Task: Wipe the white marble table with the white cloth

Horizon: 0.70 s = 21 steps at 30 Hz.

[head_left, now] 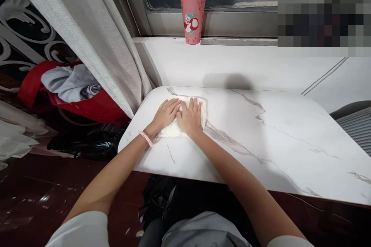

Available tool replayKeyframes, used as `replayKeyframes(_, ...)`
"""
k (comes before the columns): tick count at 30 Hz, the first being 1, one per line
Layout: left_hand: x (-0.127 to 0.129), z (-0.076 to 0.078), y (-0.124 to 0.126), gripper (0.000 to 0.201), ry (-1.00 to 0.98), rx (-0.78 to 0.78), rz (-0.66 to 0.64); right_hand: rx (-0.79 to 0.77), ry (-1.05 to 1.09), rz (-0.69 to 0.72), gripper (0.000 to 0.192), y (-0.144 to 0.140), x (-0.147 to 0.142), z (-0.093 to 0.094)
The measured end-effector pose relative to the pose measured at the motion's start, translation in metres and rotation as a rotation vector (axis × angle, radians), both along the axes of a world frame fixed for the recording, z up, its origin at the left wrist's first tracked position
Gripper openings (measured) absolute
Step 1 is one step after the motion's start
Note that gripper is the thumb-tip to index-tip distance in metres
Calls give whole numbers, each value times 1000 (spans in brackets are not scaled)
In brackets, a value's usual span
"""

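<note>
Left hand (166,114) and right hand (190,117) pressed flat, fingers spread and gripping nothing, side by side and touching atop a white cloth (174,130). Cloth lying near the left end of the marble-veined counter (275,142), mostly covered by both palms, its edges showing around them. Pink beaded band (146,138) circling the left wrist, just off the cloth's near-left corner. Forearms stretching back from the cloth over the counter's front edge toward pale sleeves at the bottom of the view. Beyond the cloth, a white sill, with a pink cartoon-printed cup (193,14) and red straw standing upright against the window frame, well apart from the hands. Left of the counter, a grey curtain (87,34) hanging down past its corner. Further left of the counter, a red bag (92,106) with grey clothing spilling from it, and a black bag (92,144) below on the dark floor. Right of the counter, a grey ribbed surface at the frame's edge.
</note>
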<state>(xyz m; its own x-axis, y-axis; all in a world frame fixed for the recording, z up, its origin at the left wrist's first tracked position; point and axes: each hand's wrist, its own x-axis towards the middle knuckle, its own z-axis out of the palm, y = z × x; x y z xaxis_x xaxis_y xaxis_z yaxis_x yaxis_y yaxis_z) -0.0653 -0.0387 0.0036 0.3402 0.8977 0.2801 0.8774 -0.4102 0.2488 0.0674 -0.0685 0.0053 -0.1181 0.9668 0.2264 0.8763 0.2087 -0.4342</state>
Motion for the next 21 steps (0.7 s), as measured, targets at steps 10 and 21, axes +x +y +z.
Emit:
replayKeyframes(10,-21,-5,72,47,-52,11,-5,140,-232,220,53,91,4,-4)
replayKeyframes(21,-86,-6,73,49,11,8,70,224,-75,270,51,97,-57,-9)
